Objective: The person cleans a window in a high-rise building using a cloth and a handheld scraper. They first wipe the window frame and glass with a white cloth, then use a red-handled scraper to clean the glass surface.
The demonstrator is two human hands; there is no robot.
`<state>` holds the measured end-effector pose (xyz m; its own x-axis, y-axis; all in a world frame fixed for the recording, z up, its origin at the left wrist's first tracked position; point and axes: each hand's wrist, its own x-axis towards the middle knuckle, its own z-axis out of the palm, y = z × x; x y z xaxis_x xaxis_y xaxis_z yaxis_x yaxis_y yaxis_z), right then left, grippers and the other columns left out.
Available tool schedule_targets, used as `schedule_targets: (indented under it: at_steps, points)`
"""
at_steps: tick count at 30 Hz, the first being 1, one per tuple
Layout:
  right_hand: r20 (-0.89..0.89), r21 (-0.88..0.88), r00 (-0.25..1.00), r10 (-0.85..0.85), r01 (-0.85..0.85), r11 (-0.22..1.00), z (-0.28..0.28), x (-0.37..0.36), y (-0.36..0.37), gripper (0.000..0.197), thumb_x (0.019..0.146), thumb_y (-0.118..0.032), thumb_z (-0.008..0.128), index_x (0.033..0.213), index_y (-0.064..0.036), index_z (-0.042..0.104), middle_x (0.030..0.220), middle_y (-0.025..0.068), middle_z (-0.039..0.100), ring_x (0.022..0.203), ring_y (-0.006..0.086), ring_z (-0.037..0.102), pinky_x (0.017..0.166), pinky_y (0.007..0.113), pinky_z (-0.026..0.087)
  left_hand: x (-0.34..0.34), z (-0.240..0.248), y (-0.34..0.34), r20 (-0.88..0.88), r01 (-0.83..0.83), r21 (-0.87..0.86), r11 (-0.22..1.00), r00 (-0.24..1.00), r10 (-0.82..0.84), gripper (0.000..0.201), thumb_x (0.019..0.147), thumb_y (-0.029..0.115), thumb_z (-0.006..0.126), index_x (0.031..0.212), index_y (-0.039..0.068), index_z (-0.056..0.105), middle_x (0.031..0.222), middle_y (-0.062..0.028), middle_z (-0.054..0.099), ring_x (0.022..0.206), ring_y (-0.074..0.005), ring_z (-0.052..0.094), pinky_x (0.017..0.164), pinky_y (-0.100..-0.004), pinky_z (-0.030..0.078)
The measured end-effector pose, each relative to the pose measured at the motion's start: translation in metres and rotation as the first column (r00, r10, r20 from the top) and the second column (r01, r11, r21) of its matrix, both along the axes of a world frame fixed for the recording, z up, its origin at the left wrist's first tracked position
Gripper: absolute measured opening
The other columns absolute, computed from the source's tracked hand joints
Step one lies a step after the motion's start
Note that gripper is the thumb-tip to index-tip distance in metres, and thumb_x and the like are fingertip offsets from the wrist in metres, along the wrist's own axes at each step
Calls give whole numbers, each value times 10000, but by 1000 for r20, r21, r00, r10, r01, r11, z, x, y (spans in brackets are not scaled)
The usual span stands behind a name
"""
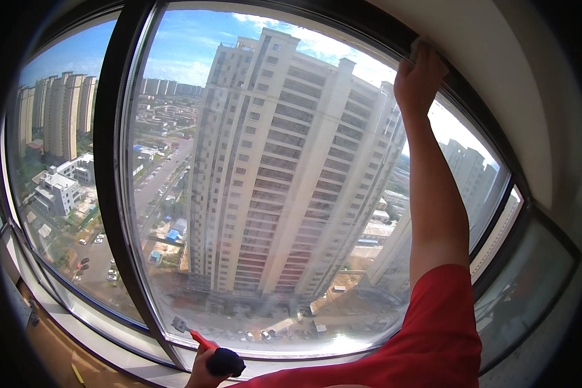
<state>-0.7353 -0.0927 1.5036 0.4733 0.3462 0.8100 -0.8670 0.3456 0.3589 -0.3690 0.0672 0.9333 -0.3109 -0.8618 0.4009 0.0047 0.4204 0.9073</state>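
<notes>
My left hand (pixel 202 371), wrist cut off, is gripping a red-and-black hand tool (pixel 202 339) near left; my right hand (pixel 422 79) is bunching against the far-right window frame (pixel 478 111), pinch unclear, forearm (pixel 437 194) blocking glass (pixel 304 194).

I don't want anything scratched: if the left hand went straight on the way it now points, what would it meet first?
The left hand, led by its red scraper-like tool, would probably meet the windowpane first, near its lower left corner, or the dark upright frame bar; depth is unclear.
</notes>
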Motion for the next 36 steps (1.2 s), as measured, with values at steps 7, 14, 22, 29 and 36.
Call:
schedule_targets:
  at_steps: [7, 14, 22, 29, 36]
  points:
    - [14, -22, 983, 184, -183, 983, -2, 225, -55, 497, 829, -180, 579, 1254, 55, 473, 1291, 239, 460, 1212, 390, 418, 1057, 520, 298, 1, -5, -10, 47, -98, -130, 987, 993, 104, 437, 580, 147, 857, 948, 78, 632, 1016, -128, 556, 1001, -291, 530, 890, -385, 430]
    - [-102, 215, 974, 202, -176, 961, 9, 354, -113, 477, 929, -228, 437, 1334, 21, 407, 1359, 216, 406, 1278, 359, 356, 1100, 521, 222, 23, -24, 19, -494, 110, 236, 965, 869, 21, 367, 700, 92, 765, 1007, -13, 594, 1021, -81, 605, 961, -174, 590, 850, -320, 493]
    - [-494, 269, 832, 253, -130, 954, 15, 301, -88, 406, 906, -210, 500, 1248, 9, 497, 1284, 175, 502, 1233, 315, 437, 1077, 444, 300, 55, -54, 45, -412, -74, 274, 959, 892, 187, 387, 717, 22, 728, 1056, -20, 548, 930, -98, 634, 841, -179, 621, 799, -309, 518]
    - [-456, 276, 847, 274, -158, 948, 20, 284, -83, 380, 881, -184, 532, 1204, 16, 523, 1237, 176, 538, 1212, 317, 458, 1067, 441, 317, 80, -66, 32, 89, -333, 45, 942, 940, 329, 486, 540, 158, 853, 961, 80, 623, 1025, -138, 577, 968, -308, 558, 873, -400, 456]
    - [-580, 253, 760, 293, -175, 952, 15, 253, -51, 336, 813, -48, 576, 1145, 1, 560, 1178, 186, 563, 1140, 336, 510, 1001, 435, 403, 66, -58, 45, -157, -423, 191, 886, 878, 453, 508, 510, 122, 846, 947, 57, 595, 992, -128, 574, 919, -304, 583, 847, -381, 468]
